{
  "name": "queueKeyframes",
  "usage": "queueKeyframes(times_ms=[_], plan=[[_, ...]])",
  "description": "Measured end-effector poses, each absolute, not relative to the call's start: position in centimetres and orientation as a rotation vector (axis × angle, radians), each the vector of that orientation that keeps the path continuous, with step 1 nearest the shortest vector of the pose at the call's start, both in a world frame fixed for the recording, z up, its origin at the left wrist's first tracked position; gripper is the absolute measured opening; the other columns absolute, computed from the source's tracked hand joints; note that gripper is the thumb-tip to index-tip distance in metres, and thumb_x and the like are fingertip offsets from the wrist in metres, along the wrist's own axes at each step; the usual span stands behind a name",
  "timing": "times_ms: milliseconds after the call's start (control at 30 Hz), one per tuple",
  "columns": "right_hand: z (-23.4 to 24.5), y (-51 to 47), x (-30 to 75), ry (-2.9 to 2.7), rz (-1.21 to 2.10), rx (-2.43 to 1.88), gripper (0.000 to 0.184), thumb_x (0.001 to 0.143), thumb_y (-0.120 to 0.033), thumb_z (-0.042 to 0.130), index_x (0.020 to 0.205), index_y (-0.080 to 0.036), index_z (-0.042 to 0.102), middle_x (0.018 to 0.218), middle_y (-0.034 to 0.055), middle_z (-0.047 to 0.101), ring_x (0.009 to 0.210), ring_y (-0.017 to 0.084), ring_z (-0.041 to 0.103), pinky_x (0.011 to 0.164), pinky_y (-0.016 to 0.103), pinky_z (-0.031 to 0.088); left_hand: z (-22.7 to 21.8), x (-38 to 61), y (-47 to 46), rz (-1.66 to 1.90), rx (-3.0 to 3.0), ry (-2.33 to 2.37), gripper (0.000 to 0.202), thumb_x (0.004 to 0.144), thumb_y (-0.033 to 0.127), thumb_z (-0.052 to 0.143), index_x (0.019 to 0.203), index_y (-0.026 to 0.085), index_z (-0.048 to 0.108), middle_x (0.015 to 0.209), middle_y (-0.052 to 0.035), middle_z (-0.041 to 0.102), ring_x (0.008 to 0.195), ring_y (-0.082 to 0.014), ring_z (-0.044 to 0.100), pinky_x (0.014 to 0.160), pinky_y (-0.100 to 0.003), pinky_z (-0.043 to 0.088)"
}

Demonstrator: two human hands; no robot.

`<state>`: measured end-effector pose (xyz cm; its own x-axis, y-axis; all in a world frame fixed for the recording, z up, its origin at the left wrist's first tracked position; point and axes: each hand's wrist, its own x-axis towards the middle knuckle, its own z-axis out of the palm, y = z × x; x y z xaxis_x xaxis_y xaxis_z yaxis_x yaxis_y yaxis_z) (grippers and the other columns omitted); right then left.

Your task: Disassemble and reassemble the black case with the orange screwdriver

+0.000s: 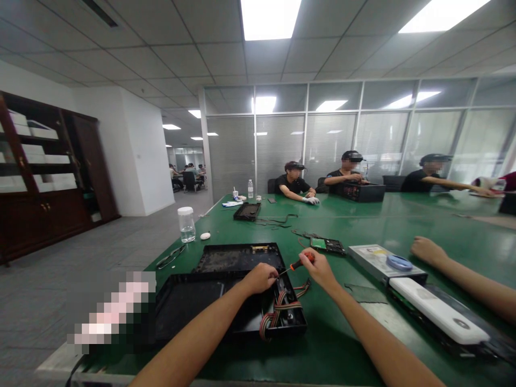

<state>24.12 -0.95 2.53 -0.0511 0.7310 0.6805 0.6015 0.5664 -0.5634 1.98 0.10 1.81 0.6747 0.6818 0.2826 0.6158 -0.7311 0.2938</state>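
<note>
My right hand (320,266) is closed around the red-and-black handle of a screwdriver (297,264), whose thin shaft slants down to the left. Close to the screwdriver's tip, my left hand (261,278) has its fingers pinched together over the right part of a black metal case (189,301). Whatever those fingers may hold is too small or hidden to make out. Striped, multi-coloured ribbon cables (278,312) lie bundled at the case's right end. Just behind the case is another open black housing panel (229,258) with a brass-coloured strip at its back edge.
To the right lie a silver drive unit (373,262) with a blue tape roll (399,262) and a long white device (439,309), near another person's arm (463,277). A green circuit board (327,245) lies ahead. At left stand a clear jar (186,226) and cable (170,258).
</note>
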Motion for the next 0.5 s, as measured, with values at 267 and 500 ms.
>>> queueKeyframes(times_ms=[267,500], plan=[[3.1,-1.7,23.9,-1.784,0.079,-1.155,0.033,0.079,-0.045,0.042,0.073,-0.017,0.056,0.06,-0.0002,0.054,0.054,0.012,0.048,0.056,0.022,0.037,1.7,1.9,0.2,0.564,2.769,1.049,0.023,0.072,0.012,0.049,0.087,0.016,0.066,0.075,-0.0024,0.064,0.069,-0.0129,0.056,0.069,-0.021,0.041],[7.5,-2.9,22.0,-2.086,-0.29,-1.397,0.042,0.086,-0.046,0.031,0.066,-0.018,0.055,0.058,0.0024,0.057,0.058,0.015,0.052,0.057,0.023,0.032,1.6,1.8,0.2,0.576,2.787,1.026,0.021,0.073,0.012,0.049,0.083,0.016,0.066,0.076,-0.0027,0.065,0.069,-0.0128,0.057,0.068,-0.02,0.04]])
